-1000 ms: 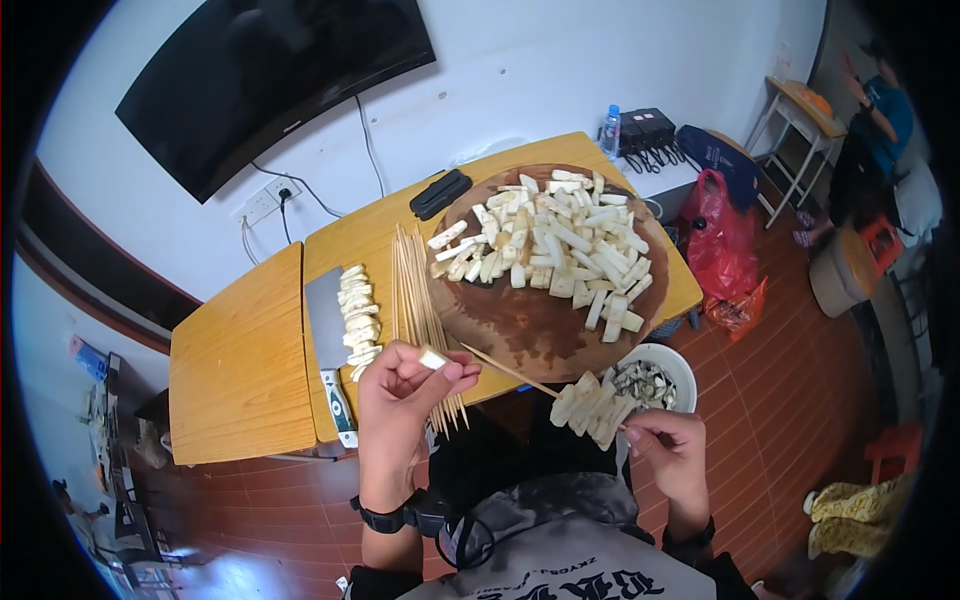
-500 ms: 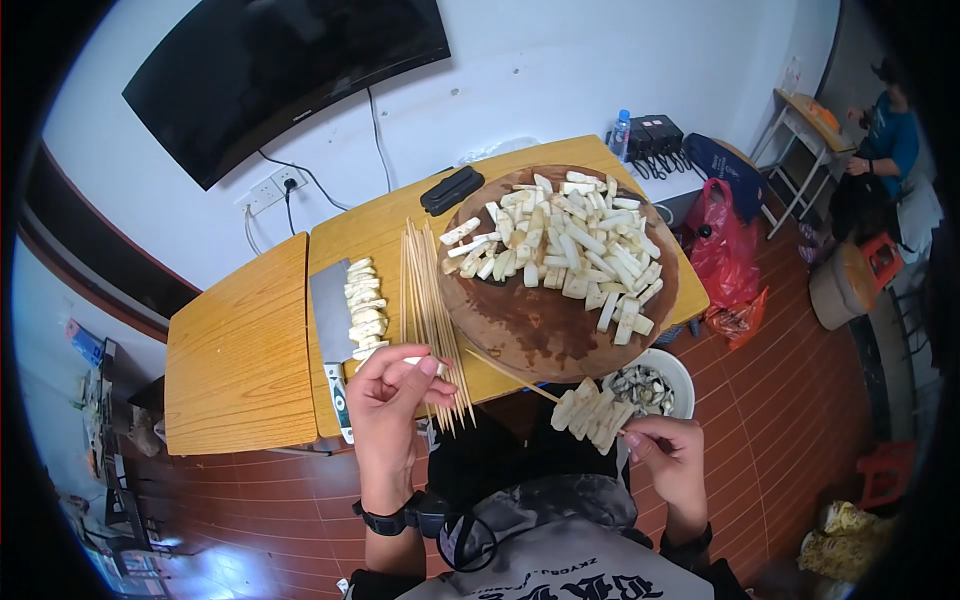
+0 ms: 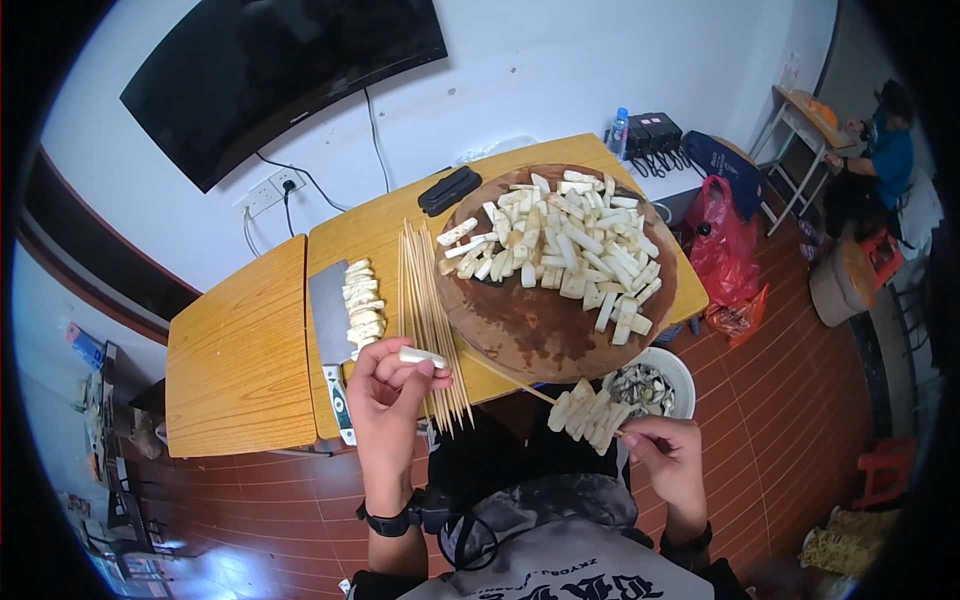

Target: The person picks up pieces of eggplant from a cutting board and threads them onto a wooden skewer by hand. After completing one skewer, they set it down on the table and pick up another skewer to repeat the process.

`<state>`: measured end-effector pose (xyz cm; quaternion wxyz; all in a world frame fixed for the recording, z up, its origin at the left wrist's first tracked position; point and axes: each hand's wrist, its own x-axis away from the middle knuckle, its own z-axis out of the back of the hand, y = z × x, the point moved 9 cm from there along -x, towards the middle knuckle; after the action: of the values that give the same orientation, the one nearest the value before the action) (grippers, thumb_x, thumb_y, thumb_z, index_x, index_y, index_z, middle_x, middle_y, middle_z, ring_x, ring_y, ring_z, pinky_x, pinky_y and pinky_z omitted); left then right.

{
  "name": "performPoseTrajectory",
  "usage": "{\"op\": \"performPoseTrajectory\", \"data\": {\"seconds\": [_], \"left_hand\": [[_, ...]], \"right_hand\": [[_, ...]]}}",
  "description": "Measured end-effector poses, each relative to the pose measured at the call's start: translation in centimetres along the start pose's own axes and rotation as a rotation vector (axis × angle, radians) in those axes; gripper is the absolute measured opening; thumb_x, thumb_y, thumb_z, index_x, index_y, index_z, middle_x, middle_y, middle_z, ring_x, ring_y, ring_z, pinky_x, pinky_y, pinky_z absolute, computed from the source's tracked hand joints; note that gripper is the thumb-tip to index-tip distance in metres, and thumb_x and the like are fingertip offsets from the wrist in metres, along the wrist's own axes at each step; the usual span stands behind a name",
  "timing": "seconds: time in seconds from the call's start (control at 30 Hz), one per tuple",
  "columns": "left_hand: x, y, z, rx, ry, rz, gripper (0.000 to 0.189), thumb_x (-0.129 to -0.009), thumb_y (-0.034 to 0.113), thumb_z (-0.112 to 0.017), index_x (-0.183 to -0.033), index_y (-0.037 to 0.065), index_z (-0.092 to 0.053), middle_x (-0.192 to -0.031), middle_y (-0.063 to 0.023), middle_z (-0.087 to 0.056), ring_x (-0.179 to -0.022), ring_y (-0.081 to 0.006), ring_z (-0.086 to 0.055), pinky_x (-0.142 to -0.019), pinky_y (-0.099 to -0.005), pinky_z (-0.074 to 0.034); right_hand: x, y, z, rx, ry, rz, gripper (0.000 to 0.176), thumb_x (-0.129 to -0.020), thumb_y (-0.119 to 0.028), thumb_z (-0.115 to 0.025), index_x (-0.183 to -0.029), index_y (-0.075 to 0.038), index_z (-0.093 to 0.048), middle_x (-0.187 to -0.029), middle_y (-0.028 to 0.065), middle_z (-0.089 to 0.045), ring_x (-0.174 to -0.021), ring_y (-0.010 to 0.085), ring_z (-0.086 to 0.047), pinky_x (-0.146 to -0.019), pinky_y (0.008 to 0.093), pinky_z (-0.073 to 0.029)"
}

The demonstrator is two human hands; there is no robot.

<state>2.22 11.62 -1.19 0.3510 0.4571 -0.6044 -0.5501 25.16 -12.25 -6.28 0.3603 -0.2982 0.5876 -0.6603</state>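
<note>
Between the thumb and fingers of my left hand (image 3: 390,395) is a pale, peeled vegetable stick (image 3: 422,357), held above the near ends of the bamboo skewers (image 3: 425,320). My right hand (image 3: 668,452) pinches one end of a loaded skewer (image 3: 590,414), on which several pale vegetable pieces are threaded side by side. Its bare length points up and left toward the round wooden board (image 3: 530,335). A heap of cut vegetable sticks (image 3: 570,235) covers the far part of that board. Left of the skewers, a row of threaded pieces (image 3: 364,300) lies along the blade of a cleaver (image 3: 328,310).
Beneath the board is a yellow wooden table (image 3: 380,235), with a black case (image 3: 450,190) at its back. A white bucket (image 3: 682,385) of dark and pale scraps stands below the right edge. Red plastic bags (image 3: 725,250) are on the right. Another person (image 3: 885,160) sits far right.
My left hand has turned slightly, so the vegetable stick in its fingers shows more fully. The right hand and its loaded skewer have barely moved.
</note>
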Motion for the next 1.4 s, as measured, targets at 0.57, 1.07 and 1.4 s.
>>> {"op": "performPoseTrajectory", "data": {"seconds": [0.57,1.07,1.4], "left_hand": [[0.7,0.0,0.0,0.164,-0.125,0.054,0.025,-0.085,-0.019,-0.062,-0.106,-0.005,-0.062,-0.099,-0.012,-0.07,-0.093,-0.0204,-0.071,-0.085,-0.031,-0.057],[0.9,-0.2,0.1,0.36,-0.183,0.122,0.035,-0.085,-0.014,-0.06,-0.118,-0.004,-0.059,-0.102,-0.0181,-0.071,-0.094,-0.0243,-0.07,-0.081,-0.0353,-0.058],[1.1,0.1,-0.1,0.366,-0.24,0.102,0.033,-0.085,-0.014,-0.061,-0.116,-0.005,-0.062,-0.102,-0.0178,-0.071,-0.096,-0.0221,-0.07,-0.082,-0.0334,-0.058]], "right_hand": [[0.0,0.0,-0.3,0.046,-0.04,0.007,0.008,-0.087,0.006,-0.068,-0.093,0.004,-0.073,-0.074,0.0082,-0.068,-0.059,0.0116,-0.059,-0.055,0.0263,-0.043],[-0.1,-0.5,-0.8,0.085,-0.09,0.021,0.009,-0.085,0.007,-0.068,-0.092,0.003,-0.074,-0.075,0.0104,-0.07,-0.057,0.0138,-0.06,-0.054,0.0273,-0.044],[-0.2,-1.0,-1.0,0.101,-0.097,0.053,0.01,-0.084,0.007,-0.069,-0.091,0.003,-0.074,-0.073,0.0105,-0.07,-0.056,0.0146,-0.06,-0.054,0.0279,-0.045]]}}
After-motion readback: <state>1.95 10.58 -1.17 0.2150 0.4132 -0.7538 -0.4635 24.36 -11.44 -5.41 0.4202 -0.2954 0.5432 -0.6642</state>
